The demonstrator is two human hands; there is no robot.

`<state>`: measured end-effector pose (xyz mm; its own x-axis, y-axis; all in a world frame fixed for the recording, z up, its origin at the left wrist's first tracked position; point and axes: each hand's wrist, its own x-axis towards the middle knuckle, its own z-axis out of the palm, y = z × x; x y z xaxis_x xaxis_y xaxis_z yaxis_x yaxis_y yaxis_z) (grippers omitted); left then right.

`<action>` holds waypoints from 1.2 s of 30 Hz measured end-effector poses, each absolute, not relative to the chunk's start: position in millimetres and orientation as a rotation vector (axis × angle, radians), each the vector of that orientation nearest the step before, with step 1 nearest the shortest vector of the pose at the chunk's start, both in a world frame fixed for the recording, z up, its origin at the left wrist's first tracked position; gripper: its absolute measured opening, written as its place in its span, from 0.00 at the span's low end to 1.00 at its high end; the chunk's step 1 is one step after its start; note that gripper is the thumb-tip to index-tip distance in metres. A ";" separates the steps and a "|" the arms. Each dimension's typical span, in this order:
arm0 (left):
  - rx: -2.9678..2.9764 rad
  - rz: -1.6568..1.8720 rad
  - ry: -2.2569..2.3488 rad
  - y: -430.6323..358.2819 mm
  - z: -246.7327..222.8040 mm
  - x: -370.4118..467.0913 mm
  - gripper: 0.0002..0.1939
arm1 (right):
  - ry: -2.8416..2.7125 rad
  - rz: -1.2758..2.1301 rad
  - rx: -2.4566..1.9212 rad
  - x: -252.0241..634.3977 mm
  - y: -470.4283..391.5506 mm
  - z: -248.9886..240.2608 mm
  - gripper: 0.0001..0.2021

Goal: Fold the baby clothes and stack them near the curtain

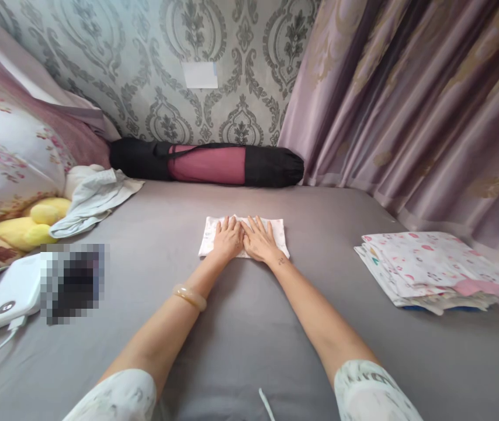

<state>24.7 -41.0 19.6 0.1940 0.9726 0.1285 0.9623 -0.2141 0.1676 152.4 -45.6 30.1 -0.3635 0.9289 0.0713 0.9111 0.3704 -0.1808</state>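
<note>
A small folded white cloth (pixel 279 237) with a faint print lies flat on the grey sheet (pixel 249 316) in front of me. Both palms rest on top of it, side by side. My left hand (pixel 228 238) presses on its left half with the fingers stretched out and pointing away from me. On the right half lies my right hand (pixel 259 238), fingers spread, its thumb side touching my left hand. The hands cover the middle of the cloth. A pale bangle (pixel 189 297) circles my left wrist.
A stack of folded printed cloths (pixel 437 266) lies at the right. On the left are a white power bank (pixel 13 292) with a cable, a blurred-out object (pixel 74 283), a crumpled grey cloth (pixel 98 196) and yellow plush (pixel 34 222). A black and maroon roll bag (pixel 205 164) lies along the wall.
</note>
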 end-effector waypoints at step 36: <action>2.218 0.304 2.247 -36.6 12.2 -9.5 0.33 | -2.146 0.052 -1.976 185.4 -37.6 20.8 0.29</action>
